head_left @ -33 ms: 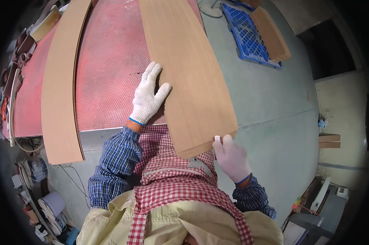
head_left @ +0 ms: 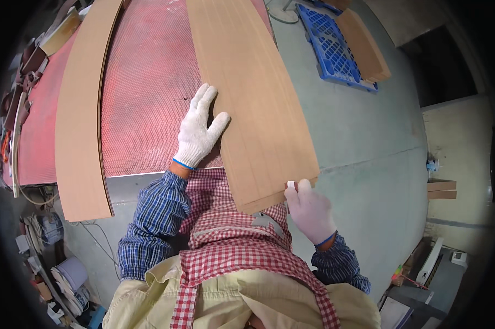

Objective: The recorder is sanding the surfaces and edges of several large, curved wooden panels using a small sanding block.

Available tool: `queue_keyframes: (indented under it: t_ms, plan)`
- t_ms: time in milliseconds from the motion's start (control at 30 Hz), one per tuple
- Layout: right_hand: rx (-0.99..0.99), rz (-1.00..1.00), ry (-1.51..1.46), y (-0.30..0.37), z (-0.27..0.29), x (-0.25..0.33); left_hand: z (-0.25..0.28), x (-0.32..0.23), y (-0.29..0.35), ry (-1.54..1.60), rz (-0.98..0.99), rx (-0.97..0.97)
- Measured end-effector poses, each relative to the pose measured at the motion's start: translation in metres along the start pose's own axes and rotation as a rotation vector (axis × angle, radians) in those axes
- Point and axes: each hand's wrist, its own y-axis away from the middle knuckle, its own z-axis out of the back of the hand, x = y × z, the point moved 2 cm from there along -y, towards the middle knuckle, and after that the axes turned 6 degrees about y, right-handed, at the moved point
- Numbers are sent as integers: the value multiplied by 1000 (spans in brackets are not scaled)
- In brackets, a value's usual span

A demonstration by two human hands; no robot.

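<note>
A long brown wooden board (head_left: 264, 109) lies lengthwise on the red table, its near end jutting past the front edge toward my apron. Under that end shows the slightly offset edge of another board. My left hand (head_left: 199, 127), in a white knit glove, rests along the board's left edge with fingers stretched and thumb on its face. At the near right corner, my gloved right hand (head_left: 311, 211) is closed around a small reddish-brown piece (head_left: 286, 186) with a white end, held against the board's end edge. Its kind is mostly hidden by the fingers.
The table (head_left: 149, 98) has a red, mesh-textured top. A stack of long boards (head_left: 83, 126) lies on its left, overhanging the front. Brown strips and tools crowd the far left. On the floor, a blue pallet (head_left: 335, 46) carries more boards (head_left: 365, 44); equipment (head_left: 444, 279) stands lower right.
</note>
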Motion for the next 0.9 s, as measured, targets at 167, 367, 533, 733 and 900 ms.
queue_keyframes:
  t_ms: [167,367,533,733,900]
  plan:
    - [-374,500,363,-49,10,16,0,-2,0,-3,-21,1]
    - [-263,299,183,-170,34,52,0,-3,1,-52,-50,-16]
    - [-337,388,150,-283,56,87,4,-7,3,-47,-37,13]
    - [-273,323,213,-391,81,133,6,-9,8,-21,-12,31]
    - [-233,265,251,-425,93,148,5,-10,6,0,-33,15]
